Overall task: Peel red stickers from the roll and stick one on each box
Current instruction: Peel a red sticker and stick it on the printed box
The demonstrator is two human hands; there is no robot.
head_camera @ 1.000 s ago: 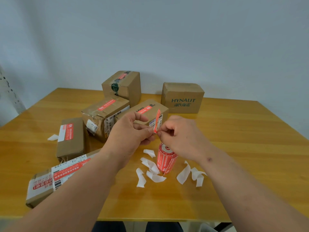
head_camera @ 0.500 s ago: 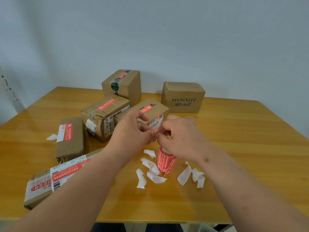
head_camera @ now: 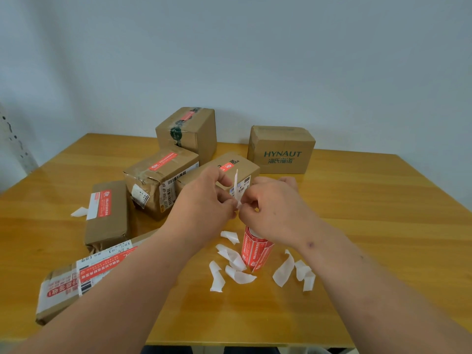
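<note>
My left hand [head_camera: 204,200] and my right hand [head_camera: 275,205] meet above the table and both pinch the bottom of one sticker strip [head_camera: 236,187], which stands upright and shows its white side. Right below them the red sticker roll [head_camera: 256,254] stands on end. Several cardboard boxes lie around: a flat one with a red sticker [head_camera: 107,213], a taped one [head_camera: 155,182], a tall one at the back [head_camera: 189,134], one behind my hands [head_camera: 229,164] and a long one under my left forearm [head_camera: 76,284]. The HYNAUT box [head_camera: 281,149] shows no red sticker.
Several curled white backing scraps [head_camera: 229,267] lie around the roll, more of them to its right [head_camera: 293,272], and one by the flat box [head_camera: 79,212]. The wooden table [head_camera: 383,226] meets a grey wall behind; its front edge runs under my forearms.
The strip in my fingers has turned from its red face to its white side. My hands have drawn closer together and both now pinch its bottom end.
</note>
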